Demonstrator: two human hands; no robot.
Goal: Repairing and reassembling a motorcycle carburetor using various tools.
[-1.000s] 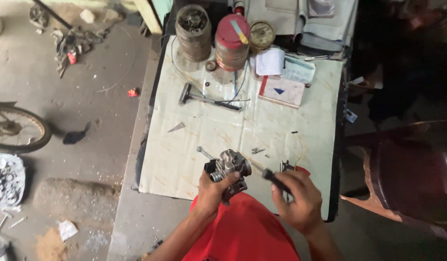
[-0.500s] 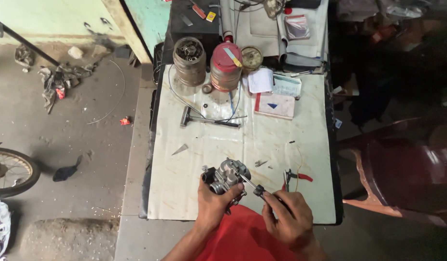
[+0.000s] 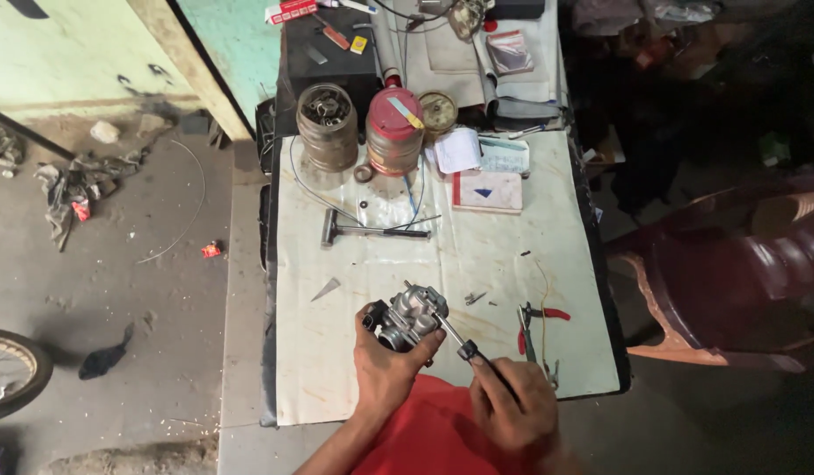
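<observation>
My left hand grips a small grey metal carburetor just above the white cloth-covered table. My right hand holds a black-handled screwdriver, and its shaft tip rests against the right side of the carburetor. Both hands are at the near edge of the table, over my red clothing.
Red-handled pliers lie right of my hands. A hammer lies mid-table. Two round tins, a small notebook and papers stand at the back. A dark red plastic chair is at the right, a bicycle wheel at the left.
The view has shifted so the table sits more central. My right hand brought the screwdriver closer, and its tip now meets the carburetor. My left hand keeps its grip.
</observation>
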